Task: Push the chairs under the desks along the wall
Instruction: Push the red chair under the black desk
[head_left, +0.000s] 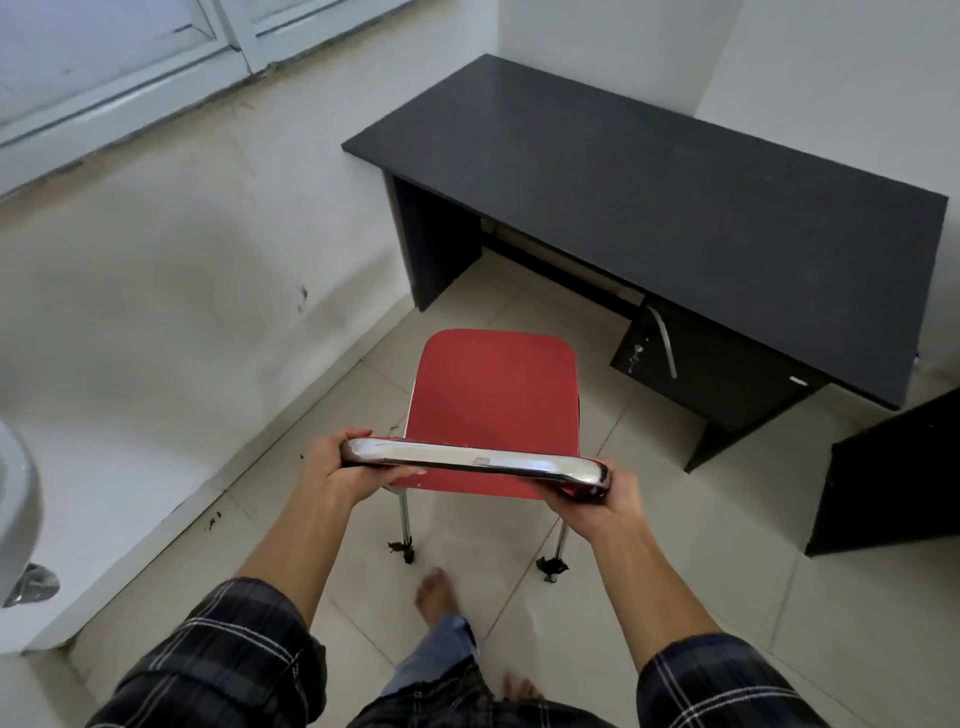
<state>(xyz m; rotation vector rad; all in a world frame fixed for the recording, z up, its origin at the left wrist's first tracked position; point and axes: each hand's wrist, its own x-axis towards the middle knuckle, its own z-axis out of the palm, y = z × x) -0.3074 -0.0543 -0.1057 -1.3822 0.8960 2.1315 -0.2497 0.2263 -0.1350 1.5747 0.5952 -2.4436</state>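
A chair with a red seat (493, 400) and chrome legs stands on the tiled floor in front of me. Its chrome top rail (475, 460) runs across the view. My left hand (340, 470) grips the rail's left end and my right hand (592, 499) grips its right end. A black desk (649, 192) stands beyond the chair against the far wall, with an open knee space on its left side and a locked drawer unit (691, 369) on the right. The chair's front edge is short of the desk and aimed toward the knee space.
A white wall with a window (104, 62) runs along the left. A second black desk's side panel (893, 478) stands at the right edge. A grey-white object (15, 499) sits at the far left. My bare feet (439, 592) are on the tiles behind the chair.
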